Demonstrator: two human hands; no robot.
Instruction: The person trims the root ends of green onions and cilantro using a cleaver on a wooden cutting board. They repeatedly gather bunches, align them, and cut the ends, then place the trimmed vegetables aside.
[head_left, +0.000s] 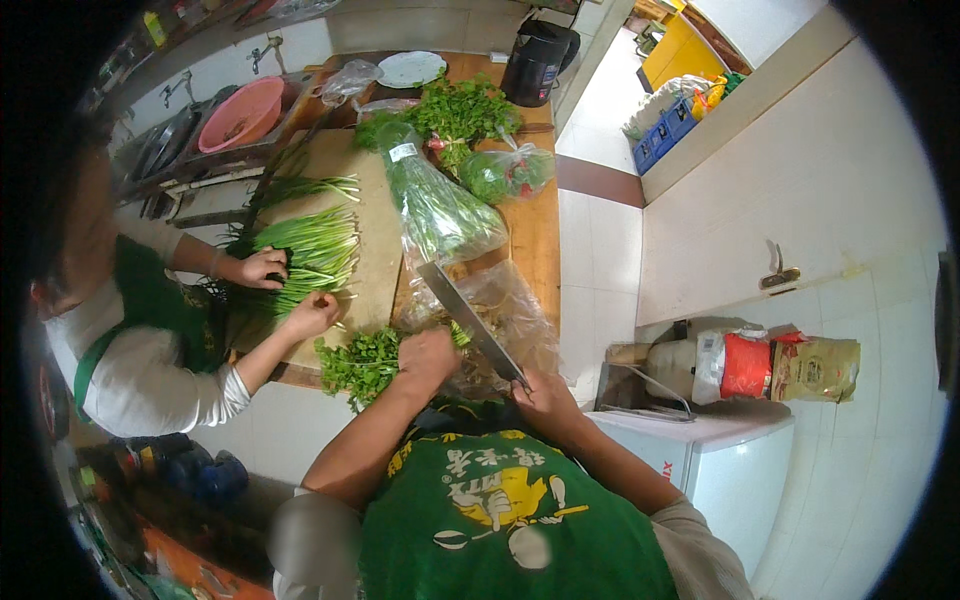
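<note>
My left hand (430, 358) is closed round the stems of a bunch of leafy green herbs (361, 365), whose leaves spread to the left over the table's near edge. Cut stem ends show just right of my fist. In my right hand (541, 401) is the handle of a cleaver-like kitchen knife (474, 328), its broad blade slanting up and left, beside the stem ends. Beneath the blade lies a clear plastic bag (517, 307) with plant scraps around it. A bagged bundle of long greens (446, 202) lies farther up the table.
At left, a co-worker's hands (264, 268) handle green onions (319, 244) on a large board (375, 262). Leafy herbs (469, 109), a small bag of greens (506, 172), a black kettle (534, 64) and a plate (412, 69) are at the far end. A white fridge (739, 465) stands right.
</note>
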